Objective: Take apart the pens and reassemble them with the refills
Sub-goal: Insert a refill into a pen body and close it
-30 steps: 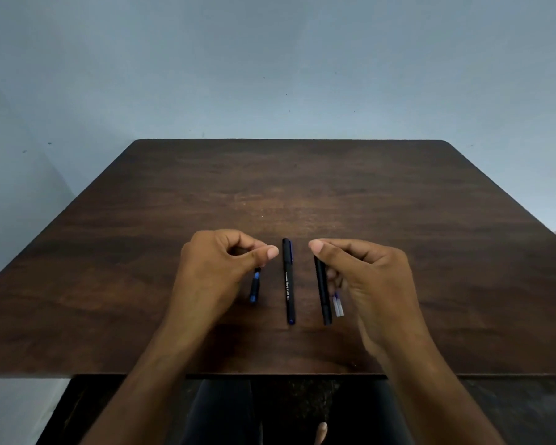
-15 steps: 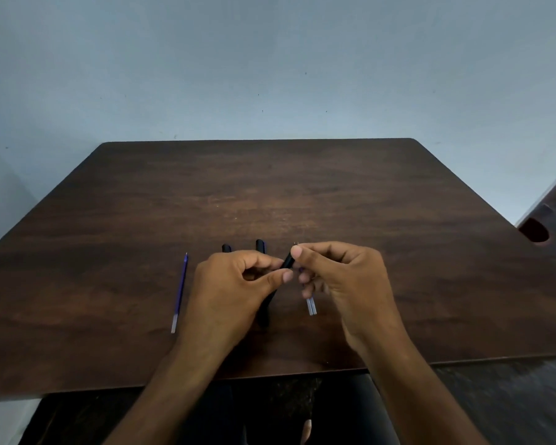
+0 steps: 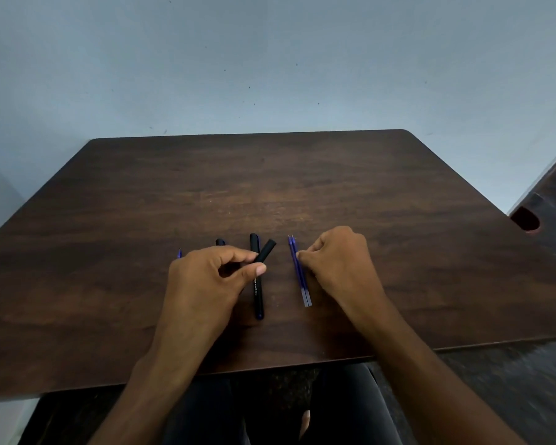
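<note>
Disassembly partly done. Left hand [image 3: 211, 277] pinches black barrel [image 3: 265, 251]; right hand [image 3: 336, 260] fingertips curl onto two blue refills [image 3: 299, 271], 3 o'clock of intact pen [image 3: 257, 284]. Reassembly pending.

A person's left hand [image 3: 212, 277] pinches a black pen barrel [image 3: 266, 250] tilted toward 1 o'clock above a dark wooden desk [image 3: 398, 220]; at 3 o'clock, the right hand [image 3: 337, 261] touches two blue refills [image 3: 299, 271] beside a black pen [image 3: 257, 293].

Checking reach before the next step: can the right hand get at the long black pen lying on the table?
Probably yes. The long black pen lies uncovered between the hands; the right hand rests just beside it at the two blue refills, though the left hand holds a black barrel across its top.
</note>
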